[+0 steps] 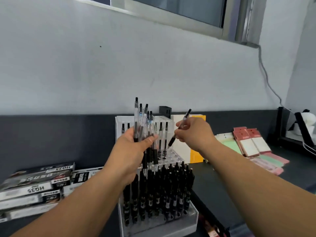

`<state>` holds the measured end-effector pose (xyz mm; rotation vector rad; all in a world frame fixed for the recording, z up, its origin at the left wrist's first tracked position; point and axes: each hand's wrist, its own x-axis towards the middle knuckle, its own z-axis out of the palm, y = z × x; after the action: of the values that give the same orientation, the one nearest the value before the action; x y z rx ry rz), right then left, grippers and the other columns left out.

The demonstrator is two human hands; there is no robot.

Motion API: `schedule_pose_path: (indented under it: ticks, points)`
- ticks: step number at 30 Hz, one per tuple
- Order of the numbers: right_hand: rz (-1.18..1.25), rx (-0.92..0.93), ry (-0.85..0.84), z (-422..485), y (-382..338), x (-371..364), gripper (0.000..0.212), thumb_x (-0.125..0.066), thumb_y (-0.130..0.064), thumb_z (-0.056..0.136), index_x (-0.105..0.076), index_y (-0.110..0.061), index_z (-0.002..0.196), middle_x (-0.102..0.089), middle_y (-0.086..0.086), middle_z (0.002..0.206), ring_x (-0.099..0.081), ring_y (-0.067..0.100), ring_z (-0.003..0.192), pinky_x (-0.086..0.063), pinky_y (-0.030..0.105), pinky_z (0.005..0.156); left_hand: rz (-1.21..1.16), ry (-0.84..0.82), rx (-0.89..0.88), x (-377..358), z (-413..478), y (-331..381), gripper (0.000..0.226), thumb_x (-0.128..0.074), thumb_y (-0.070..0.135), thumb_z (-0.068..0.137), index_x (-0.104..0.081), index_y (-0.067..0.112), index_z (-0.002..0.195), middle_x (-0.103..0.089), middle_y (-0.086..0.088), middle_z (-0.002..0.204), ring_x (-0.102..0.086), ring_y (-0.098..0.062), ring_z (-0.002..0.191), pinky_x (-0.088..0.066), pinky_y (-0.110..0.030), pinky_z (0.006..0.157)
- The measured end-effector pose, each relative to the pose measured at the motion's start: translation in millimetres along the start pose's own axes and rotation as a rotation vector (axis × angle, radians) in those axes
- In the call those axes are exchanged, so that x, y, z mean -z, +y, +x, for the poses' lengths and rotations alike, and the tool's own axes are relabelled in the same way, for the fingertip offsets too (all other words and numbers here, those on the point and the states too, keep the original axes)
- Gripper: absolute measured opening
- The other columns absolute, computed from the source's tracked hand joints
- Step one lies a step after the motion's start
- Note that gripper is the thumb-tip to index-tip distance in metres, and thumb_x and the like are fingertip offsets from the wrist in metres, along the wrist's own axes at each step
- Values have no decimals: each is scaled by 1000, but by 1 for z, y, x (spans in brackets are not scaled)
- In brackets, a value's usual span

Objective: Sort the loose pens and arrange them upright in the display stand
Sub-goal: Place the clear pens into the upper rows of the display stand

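My left hand (133,147) grips a bunch of clear pens with black grips (143,127), their clicker ends fanned upward. My right hand (193,132) pinches a single pen (185,118) slanted tip-down over the clear display stand (171,154). The pen's tip hovers just above the stand's upper holes. A few pens (162,137) stand upright in the stand's back rows. Its lower front rows are packed with several black pens (159,190).
Stacked pen boxes (34,187) lie at the left on the dark table. A white and yellow box (191,151) stands behind the stand. Pink and green card packets (251,142) lie at the right. A black rack (290,127) sits far right against the wall.
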<state>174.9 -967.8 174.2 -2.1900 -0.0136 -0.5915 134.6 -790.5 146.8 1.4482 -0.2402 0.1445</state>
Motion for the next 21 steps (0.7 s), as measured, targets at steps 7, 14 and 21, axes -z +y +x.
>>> schedule_pose_path:
  ticks: [7, 14, 21]
  points:
    - [-327, 137, -127, 27, 13, -9, 16, -65, -23, 89, -68, -14, 102, -68, 3, 102, -62, 19, 98, -39, 20, 73, 43, 107, -47, -20, 7, -3, 14, -66, 14, 87, -65, 20, 100, -75, 4, 93, -68, -1, 88, -40, -15, 67]
    - [-421, 165, -257, 27, 25, -22, 20, -67, -21, 88, -64, -10, 104, -67, 7, 108, -61, 22, 101, -41, 25, 74, 47, 158, -67, -30, 8, -5, 16, -65, 10, 87, -63, 19, 101, -75, 1, 91, -69, 2, 83, -40, -15, 68]
    - [-382, 133, -242, 25, 27, -20, 15, -70, -23, 86, -61, -12, 79, -68, 8, 93, -61, 20, 85, -41, 25, 68, 54, 174, -82, -35, 9, -6, 15, -65, 9, 87, -64, 18, 99, -75, 0, 91, -69, 2, 75, -45, -5, 54]
